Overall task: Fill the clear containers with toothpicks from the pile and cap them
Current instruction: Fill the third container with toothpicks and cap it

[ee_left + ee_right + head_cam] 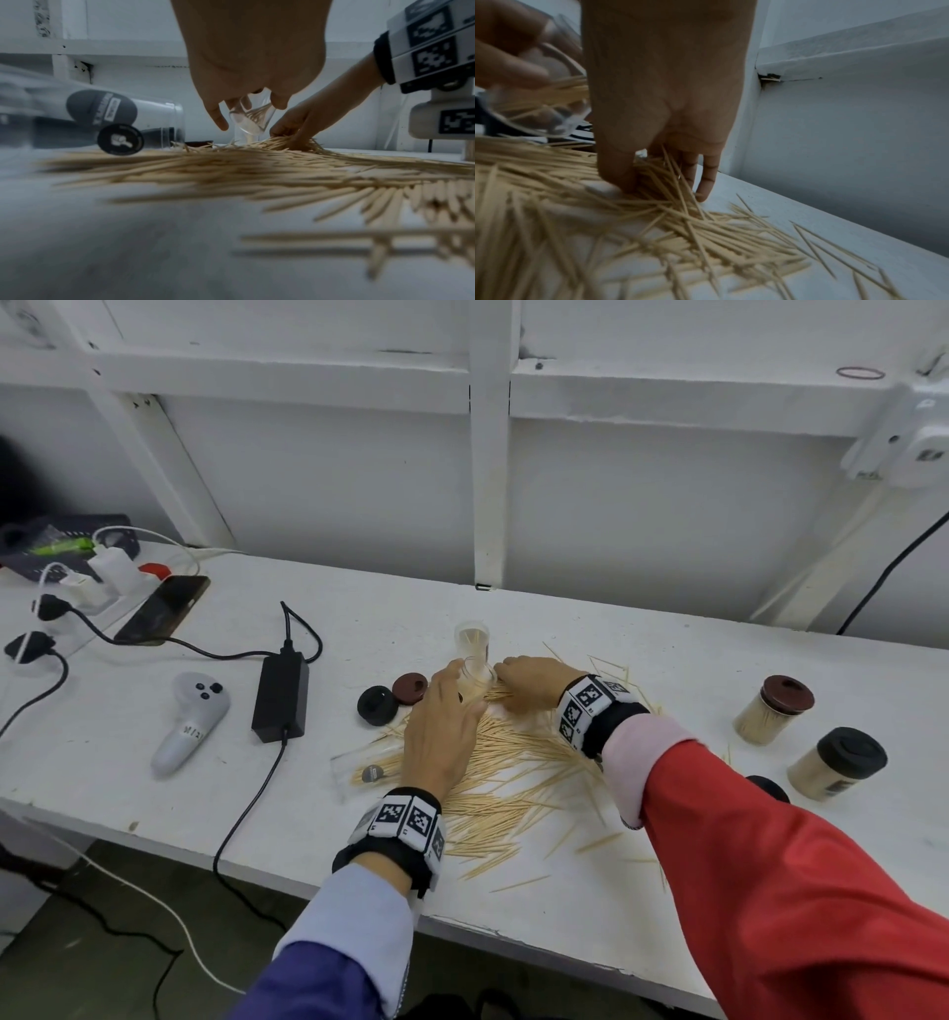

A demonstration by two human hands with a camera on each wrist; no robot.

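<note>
Left hand (440, 721) fingers around tilted clear container (250, 119); right hand (534, 680) fingers pinching toothpicks (659, 178).

Dim, even light; blurred wrist foregrounds.

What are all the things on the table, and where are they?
toothpicks: many, pale wood, piled mid-table
held container: one, clear, tilted, some toothpicks inside
upright container: one, clear, behind the hands
lying container: one, clear, left of pile
filled containers: two, capped brown and black, right
loose caps: two, black and brown, left of hands
controller: one, white, left
power adapter: one, black, left
phone: one, black, far left
left hand: holds tilted container
right hand: gathers toothpicks
</note>
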